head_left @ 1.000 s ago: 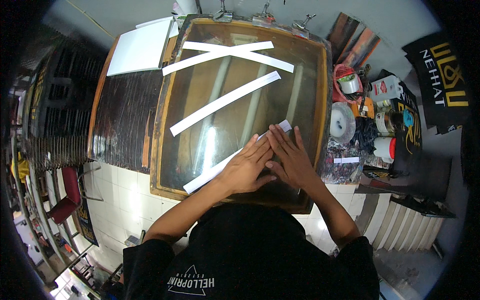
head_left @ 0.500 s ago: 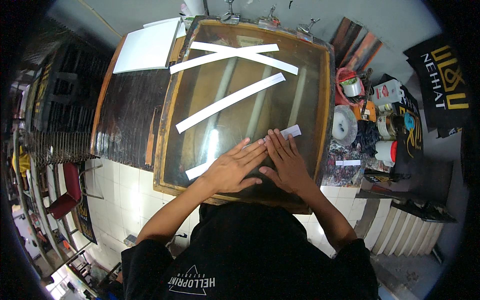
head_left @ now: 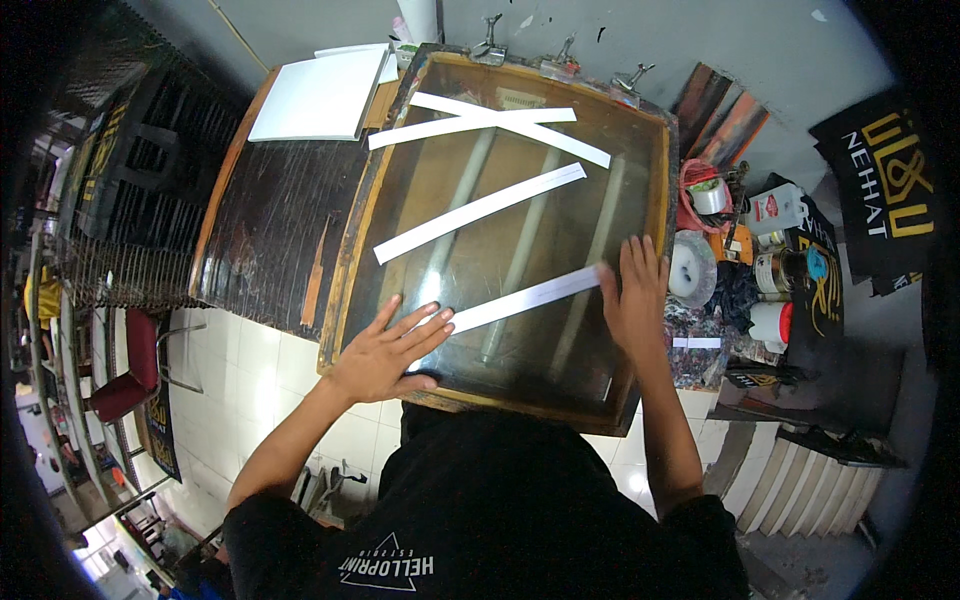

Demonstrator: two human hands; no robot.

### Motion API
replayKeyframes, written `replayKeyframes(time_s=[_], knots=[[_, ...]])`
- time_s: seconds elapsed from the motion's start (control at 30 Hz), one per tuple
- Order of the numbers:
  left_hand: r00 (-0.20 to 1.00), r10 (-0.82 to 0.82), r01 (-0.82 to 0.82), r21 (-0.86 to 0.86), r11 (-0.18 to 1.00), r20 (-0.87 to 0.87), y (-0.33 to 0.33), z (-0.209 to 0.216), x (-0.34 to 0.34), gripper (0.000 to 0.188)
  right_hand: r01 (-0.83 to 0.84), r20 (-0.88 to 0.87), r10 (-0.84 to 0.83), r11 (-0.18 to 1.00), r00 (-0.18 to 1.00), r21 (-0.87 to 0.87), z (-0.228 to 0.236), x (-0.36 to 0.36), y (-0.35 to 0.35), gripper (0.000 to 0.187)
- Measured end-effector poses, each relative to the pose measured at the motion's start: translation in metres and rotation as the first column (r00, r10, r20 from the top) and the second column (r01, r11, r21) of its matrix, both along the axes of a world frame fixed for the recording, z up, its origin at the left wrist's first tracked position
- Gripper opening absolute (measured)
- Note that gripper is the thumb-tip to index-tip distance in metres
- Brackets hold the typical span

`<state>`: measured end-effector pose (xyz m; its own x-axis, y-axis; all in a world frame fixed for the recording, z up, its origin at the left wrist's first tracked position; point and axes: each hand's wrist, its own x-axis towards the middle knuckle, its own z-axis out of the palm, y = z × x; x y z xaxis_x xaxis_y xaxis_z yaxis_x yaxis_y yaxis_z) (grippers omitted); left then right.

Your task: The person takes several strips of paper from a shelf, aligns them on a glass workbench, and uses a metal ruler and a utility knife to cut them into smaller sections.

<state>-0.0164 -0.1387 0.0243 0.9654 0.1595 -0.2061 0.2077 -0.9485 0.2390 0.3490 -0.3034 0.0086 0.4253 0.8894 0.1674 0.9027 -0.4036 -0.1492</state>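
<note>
A white paper strip (head_left: 530, 298) lies slantwise on the near part of a glass panel (head_left: 500, 385) set in a wooden frame (head_left: 354, 210). My left hand (head_left: 390, 352) rests flat over the strip's left end, fingers spread. At its right end is my right hand (head_left: 634, 300), fingers stretched out and thumb by the strip's tip; a slight blur hides whether it touches. Farther up the glass lies another white strip (head_left: 480, 213), roughly parallel. Beyond that, two strips cross: one rising to the right (head_left: 430, 132), the other falling to the right (head_left: 565, 142).
White paper sheets (head_left: 318, 98) are stacked on the dark wooden table (head_left: 285, 215) at left. Metal clamps (head_left: 490, 45) line the frame's far side. On the right stand a plastic bowl (head_left: 692, 268), a pink basket (head_left: 700, 190), a white jug (head_left: 775, 212) and cans (head_left: 778, 270).
My hands have slid apart along the near strip, the left toward its left end and the right toward its right end. The strip's middle is now uncovered, and the whole view has shifted slightly.
</note>
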Motion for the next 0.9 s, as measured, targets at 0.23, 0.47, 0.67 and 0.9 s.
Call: replayKeyframes(time_s=[0.23,0.47,0.67,0.9], knots=[[0.992,-0.068,0.066,0.027,0.997,0.108,0.038,0.017,0.022,0.077,0.182,-0.169,-0.167,0.980,0.971,0.077,0.015,0.010,0.139,0.057],[0.753,0.427,-0.262,-0.367,0.892,0.500,0.029,0.001,0.045,0.045,0.304,-0.321,-0.272,0.951,0.907,0.052,0.010,-0.018,0.141,0.045],[0.669,0.675,-0.203,-0.798,0.568,0.310,0.011,0.038,0.097,0.029,0.473,-0.664,-0.207,0.845,0.719,0.249,0.017,-0.072,0.117,0.043],[0.761,0.648,-0.060,-0.991,0.116,0.029,0.024,0.026,0.118,0.025,0.435,-0.881,0.005,0.868,0.474,0.239,0.047,-0.133,0.077,0.019]])
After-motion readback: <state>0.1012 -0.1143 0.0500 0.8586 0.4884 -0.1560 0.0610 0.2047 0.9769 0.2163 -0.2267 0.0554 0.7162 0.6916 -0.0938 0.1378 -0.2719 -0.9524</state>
